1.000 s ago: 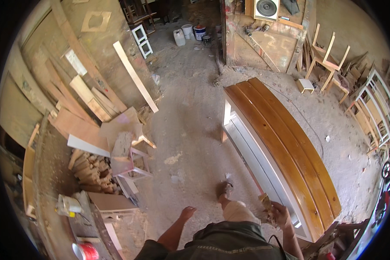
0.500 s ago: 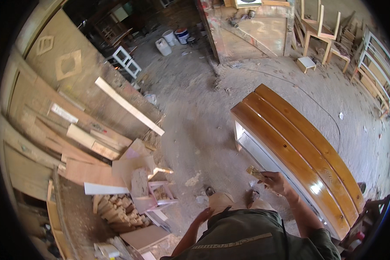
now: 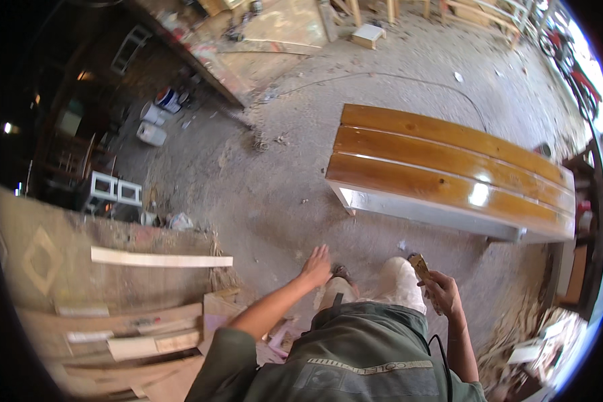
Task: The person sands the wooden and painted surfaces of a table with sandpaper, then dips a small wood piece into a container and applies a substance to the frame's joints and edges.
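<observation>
A paintbrush (image 3: 420,268) with a worn, yellowish-brown end is gripped in my right hand (image 3: 442,293), which hangs beside my right thigh, apart from the bench. Held out in front of my left leg, my left hand (image 3: 317,264) has its fingers stretched and nothing in it. Ahead and to the right stands a long wooden bench (image 3: 409,149) with a glossy orange-brown top of three boards and a white frame below. Light glares off the near board toward its right end.
Boards (image 3: 161,258) lie at the left, beside my left arm. White buckets (image 3: 152,114) stand far left near a white wooden frame (image 3: 116,189). A cable (image 3: 382,78) crosses the dusty floor beyond the bench, near a small stool (image 3: 368,35). Wood scraps (image 3: 532,352) lie at the lower right.
My view has turned to the right, so the bench now lies crosswise in front of me. My left hand has come forward from my side. My right hand, still holding the paintbrush, is farther from the bench.
</observation>
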